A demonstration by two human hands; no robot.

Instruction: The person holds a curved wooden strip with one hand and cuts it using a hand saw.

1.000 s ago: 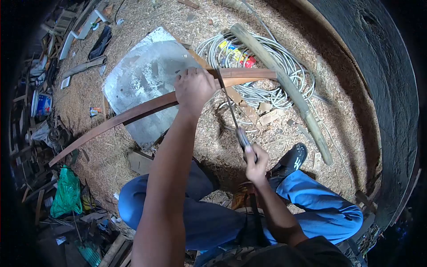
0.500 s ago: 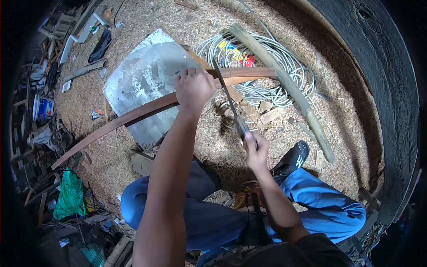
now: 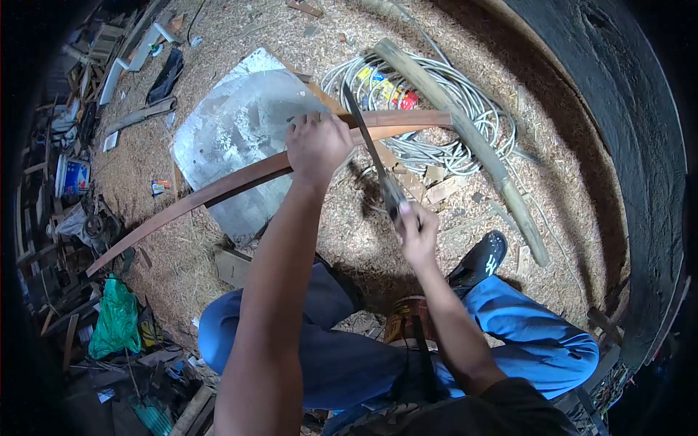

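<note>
My left hand (image 3: 320,144) is closed over a long curved strip of reddish wood (image 3: 240,174), pressing it down above a worn grey metal sheet (image 3: 247,109). In my right hand (image 3: 418,234) is the handle of what looks like a handsaw (image 3: 374,154). Its narrow dark blade lies across the wood just right of my left hand, its tip pointing away from me. The teeth cannot be made out. Part of the wood is hidden under my left hand.
A coil of grey cable (image 3: 436,156) lies on wood shavings, with a rough wooden pole (image 3: 443,102) across it. A large dark curved wall (image 3: 618,145) stands at the right. Scrap and a green plastic bag (image 3: 115,316) lie at the left.
My right hand and the saw have shifted slightly forward, away from me, along the blade's line. My left hand and the wood strip stay in nearly the same place.
</note>
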